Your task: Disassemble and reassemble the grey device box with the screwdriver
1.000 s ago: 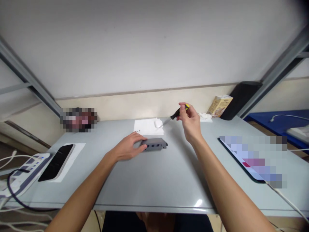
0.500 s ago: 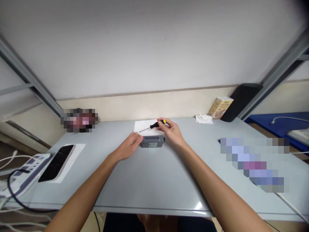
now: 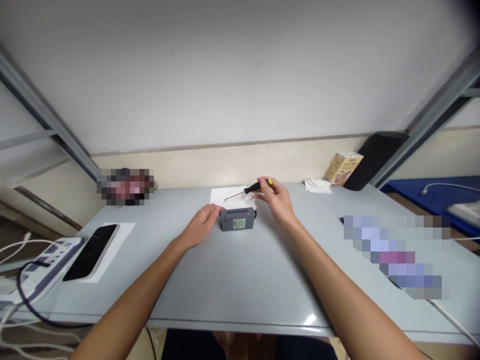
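Observation:
A small dark grey metal box (image 3: 237,223), with vent slots along its top and a pale label on its front, stands on the desk. My left hand (image 3: 202,224) is closed at its left end, fingers against the side and top corner. My right hand (image 3: 278,201) grips the black and yellow handle of a screwdriver (image 3: 253,187). Its thin shaft points left and slightly down, over a white sheet of paper (image 3: 221,195) behind the box. A tiny dark speck shows at the tip, too small to name.
On the left lie a phone (image 3: 92,252) on paper and a power strip (image 3: 48,265) with cables. A crumpled tissue (image 3: 318,186), a yellow carton (image 3: 343,168) and a black speaker-like block (image 3: 375,161) stand back right. Blurred-out items lie on both sides of the grey desk (image 3: 232,295).
My right hand has moved the screwdriver right and slightly up, its tip farther from the paper's left edge. My left hand stays by the box, which sits slightly turned.

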The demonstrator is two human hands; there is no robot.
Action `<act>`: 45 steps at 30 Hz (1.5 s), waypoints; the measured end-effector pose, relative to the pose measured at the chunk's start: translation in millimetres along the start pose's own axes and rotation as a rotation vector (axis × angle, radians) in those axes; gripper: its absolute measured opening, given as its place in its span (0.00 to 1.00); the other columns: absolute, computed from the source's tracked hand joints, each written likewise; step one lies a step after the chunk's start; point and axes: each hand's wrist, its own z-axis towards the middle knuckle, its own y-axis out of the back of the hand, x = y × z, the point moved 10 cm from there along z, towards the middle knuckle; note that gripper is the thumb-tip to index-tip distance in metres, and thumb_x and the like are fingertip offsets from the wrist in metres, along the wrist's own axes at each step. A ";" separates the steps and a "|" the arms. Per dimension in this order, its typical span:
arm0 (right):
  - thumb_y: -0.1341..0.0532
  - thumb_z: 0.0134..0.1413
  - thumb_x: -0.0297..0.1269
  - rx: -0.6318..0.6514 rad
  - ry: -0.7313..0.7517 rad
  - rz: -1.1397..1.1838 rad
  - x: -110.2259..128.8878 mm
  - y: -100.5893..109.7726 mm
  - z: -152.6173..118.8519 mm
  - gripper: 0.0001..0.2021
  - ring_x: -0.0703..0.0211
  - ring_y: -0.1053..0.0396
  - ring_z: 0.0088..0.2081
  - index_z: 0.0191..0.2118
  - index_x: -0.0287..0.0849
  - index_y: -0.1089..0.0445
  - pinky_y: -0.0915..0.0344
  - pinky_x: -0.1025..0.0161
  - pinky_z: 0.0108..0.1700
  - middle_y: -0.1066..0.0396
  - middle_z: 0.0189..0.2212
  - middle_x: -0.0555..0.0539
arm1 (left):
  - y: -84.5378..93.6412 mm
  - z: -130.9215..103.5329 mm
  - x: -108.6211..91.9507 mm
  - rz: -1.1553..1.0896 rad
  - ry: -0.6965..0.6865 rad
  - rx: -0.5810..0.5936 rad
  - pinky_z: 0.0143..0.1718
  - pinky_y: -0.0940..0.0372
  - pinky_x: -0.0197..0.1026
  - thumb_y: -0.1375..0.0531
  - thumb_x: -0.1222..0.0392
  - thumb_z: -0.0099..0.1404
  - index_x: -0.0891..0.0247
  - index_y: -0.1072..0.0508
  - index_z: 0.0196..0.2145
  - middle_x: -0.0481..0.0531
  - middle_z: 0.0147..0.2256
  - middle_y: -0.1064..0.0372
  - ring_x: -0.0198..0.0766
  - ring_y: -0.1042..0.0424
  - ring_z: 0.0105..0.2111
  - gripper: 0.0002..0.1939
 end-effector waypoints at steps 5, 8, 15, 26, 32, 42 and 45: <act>0.35 0.53 0.62 -0.090 0.053 0.048 25.4 26.5 7.4 0.22 0.61 0.28 0.34 0.40 0.49 0.31 0.24 0.61 0.39 0.33 0.35 0.51 | 15.7 -6.4 -23.0 0.079 -0.154 -0.171 0.56 0.35 0.49 0.54 0.50 0.80 0.60 0.25 0.48 0.56 0.46 0.26 0.45 0.29 0.50 0.20; 0.32 0.50 0.59 -0.094 0.062 0.154 35.5 33.7 8.8 0.20 0.63 0.31 0.31 0.36 0.49 0.31 0.26 0.65 0.33 0.35 0.34 0.52 | 19.1 -12.9 -40.1 0.134 -0.259 -0.291 0.53 0.33 0.49 0.49 0.55 0.79 0.59 0.26 0.48 0.56 0.45 0.26 0.45 0.29 0.48 0.13; 0.30 0.48 0.52 -0.064 0.087 0.340 38.8 38.2 11.5 0.16 0.65 0.36 0.29 0.32 0.47 0.30 0.31 0.68 0.28 0.39 0.31 0.53 | -2.5 -14.6 -79.5 0.375 -0.449 -0.366 0.49 0.33 0.51 0.41 0.60 0.72 0.59 0.27 0.52 0.56 0.45 0.28 0.46 0.29 0.46 0.11; 0.31 0.48 0.48 -0.062 0.037 0.373 33.1 38.9 12.5 0.13 0.64 0.40 0.29 0.30 0.45 0.31 0.34 0.68 0.26 0.42 0.31 0.52 | -28.4 -1.3 -109.9 0.427 -0.574 -0.405 0.47 0.36 0.50 0.39 0.64 0.66 0.59 0.25 0.42 0.53 0.40 0.21 0.43 0.22 0.40 0.07; 0.31 0.48 0.49 -0.049 0.034 0.335 30.4 37.5 13.2 0.14 0.64 0.40 0.29 0.30 0.45 0.32 0.35 0.68 0.26 0.42 0.31 0.52 | -27.8 -4.8 -97.6 0.394 -0.576 -0.430 0.47 0.35 0.49 0.39 0.65 0.69 0.59 0.25 0.44 0.51 0.41 0.20 0.42 0.21 0.41 0.07; 0.33 0.49 0.46 -0.059 0.034 0.366 29.5 38.5 12.6 0.11 0.64 0.41 0.29 0.30 0.45 0.29 0.35 0.69 0.25 0.42 0.31 0.51 | -25.5 -4.3 -92.0 0.364 -0.584 -0.443 0.45 0.34 0.48 0.38 0.63 0.70 0.58 0.24 0.43 0.50 0.40 0.19 0.40 0.20 0.39 0.05; 0.33 0.49 0.45 -0.066 0.030 0.373 29.1 39.4 12.3 0.10 0.64 0.41 0.29 0.30 0.45 0.29 0.35 0.69 0.25 0.41 0.31 0.51 | -25.9 -3.1 -90.1 0.362 -0.581 -0.426 0.45 0.34 0.48 0.39 0.63 0.71 0.58 0.24 0.43 0.50 0.41 0.18 0.40 0.20 0.39 0.05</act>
